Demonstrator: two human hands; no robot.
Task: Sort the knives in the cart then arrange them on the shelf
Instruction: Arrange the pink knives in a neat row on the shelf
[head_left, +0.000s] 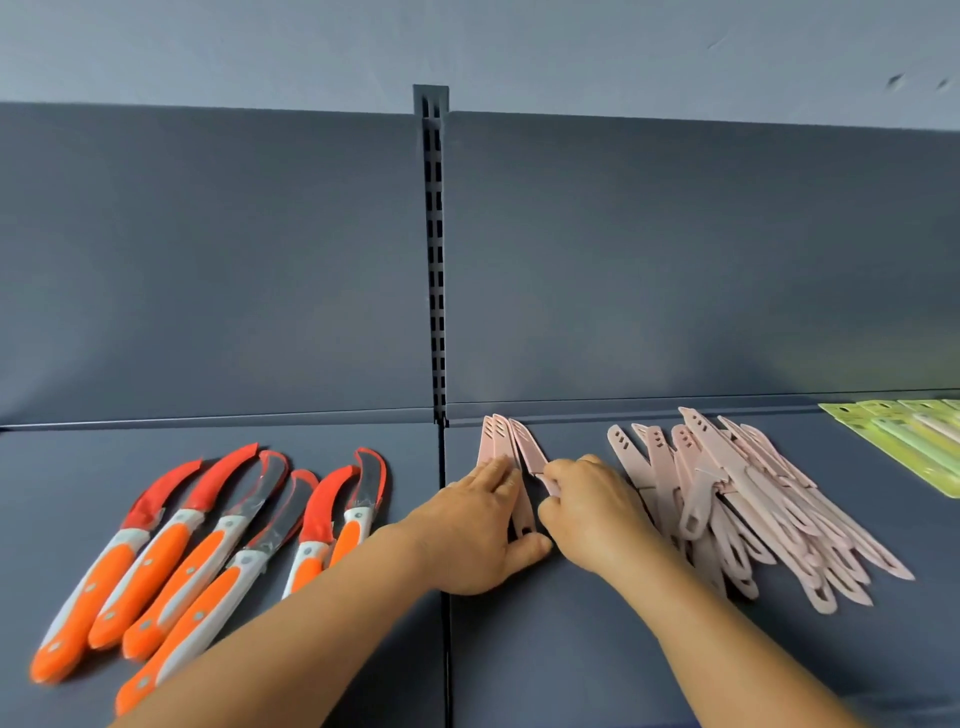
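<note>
Three pink sheathed knives lie side by side on the dark blue shelf, tips toward the back wall. My left hand lies flat over the left ones, its thumb against a handle end. To their right, my right hand pinches the rightmost pink knife at its handle. A loose heap of several more pink knives lies right of my right hand. Several orange-handled curved knives with red blade guards lie in a row on the left shelf section.
Green packaged items lie at the far right of the shelf. A slotted upright post divides the back panel, and a seam runs down the shelf between the two sections. The cart is out of view.
</note>
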